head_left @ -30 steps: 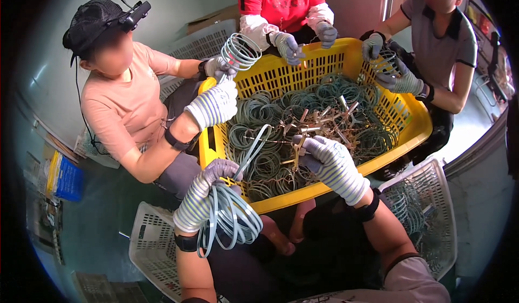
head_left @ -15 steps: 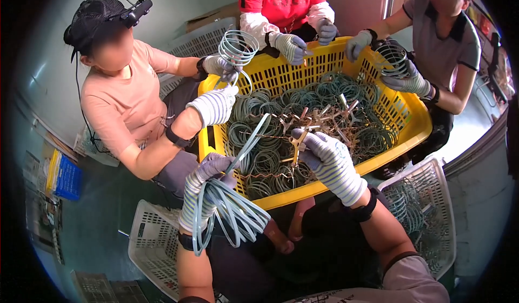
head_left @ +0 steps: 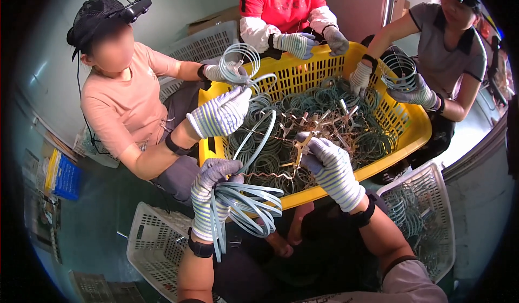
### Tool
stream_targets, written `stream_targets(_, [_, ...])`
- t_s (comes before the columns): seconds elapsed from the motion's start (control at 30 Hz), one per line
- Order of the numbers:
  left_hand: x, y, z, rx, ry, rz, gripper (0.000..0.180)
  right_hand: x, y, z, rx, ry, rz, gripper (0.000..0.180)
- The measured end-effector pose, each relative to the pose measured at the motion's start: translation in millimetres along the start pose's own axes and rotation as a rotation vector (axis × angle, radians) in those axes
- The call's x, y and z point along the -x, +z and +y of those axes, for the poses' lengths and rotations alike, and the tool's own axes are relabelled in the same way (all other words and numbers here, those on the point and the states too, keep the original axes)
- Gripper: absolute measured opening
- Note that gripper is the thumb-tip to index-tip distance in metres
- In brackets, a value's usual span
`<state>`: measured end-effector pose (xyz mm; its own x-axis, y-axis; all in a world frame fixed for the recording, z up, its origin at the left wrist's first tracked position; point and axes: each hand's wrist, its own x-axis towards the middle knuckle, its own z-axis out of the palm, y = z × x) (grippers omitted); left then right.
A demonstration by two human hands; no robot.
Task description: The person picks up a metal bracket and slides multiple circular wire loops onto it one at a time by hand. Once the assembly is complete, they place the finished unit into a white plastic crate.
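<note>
My left hand (head_left: 212,195), in a striped glove with a grey palm, is closed around a coil of grey-blue cable (head_left: 251,208). Its loops hang below and to the right of my fist, and one longer loop rises above it. Over the near side of the yellow basket, my right hand (head_left: 332,168) pinches a three-armed brass-coloured metal piece (head_left: 300,149). A thin wavy copper-coloured wire (head_left: 265,175) runs between my two hands. Beneath them, many similar coils (head_left: 259,165) and a heap of branched metal pieces (head_left: 324,124) fill the basket.
A large yellow basket (head_left: 373,165) stands in front of me. White baskets stand at my lower left (head_left: 157,243) and right (head_left: 443,222). Co-workers surround the far sides; the left one holds a coil (head_left: 239,60), the right one another (head_left: 398,68). A blue crate (head_left: 66,178) is far left.
My left hand has shifted slightly right, and the coil has swung right, its raised loop opening wider. My right hand stays nearly still. The right co-worker's hand has reached down into the basket.
</note>
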<state>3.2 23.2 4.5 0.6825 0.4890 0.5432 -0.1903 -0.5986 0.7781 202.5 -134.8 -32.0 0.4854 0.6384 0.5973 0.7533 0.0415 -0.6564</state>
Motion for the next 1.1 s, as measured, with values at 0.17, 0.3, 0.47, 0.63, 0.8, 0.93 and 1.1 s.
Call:
stream_targets(0.17, [1, -2, 2, 0.751, -0.27, 0.076, 0.046, 0, -5, -4, 0.022, -0.012, -0.011, 0.039])
stream_targets(0.3, [3, -3, 5, 0.937, -0.379, 0.009, 0.044, 1, -6, -5, -0.022, 0.027, 0.0, 0.036])
stream_targets(0.47, [2, 9, 9, 0.926, -0.39, 0.047, 0.041, 5, -5, -7, -0.045, 0.066, -0.006, 0.038])
stream_targets(0.63, [7, 25, 12, 0.415, -0.265, 0.16, 0.052, 8, 2, -4, -0.028, 0.053, 0.01, 0.037])
stream_targets(0.8, [8, 10, 12, 0.843, -0.42, 0.156, 0.063, 15, 15, -4, -0.277, 0.149, 0.017, 0.028])
stream_targets(0.93, [-3, 19, -12, 0.196, -0.111, 0.174, 0.063, 18, 13, -9, -0.709, 0.38, -0.144, 0.021])
stream_targets(1.1, [9, 23, 0, 0.17, -0.307, -0.349, 0.062, 20, 16, -20, -0.924, 0.542, -0.19, 0.025])
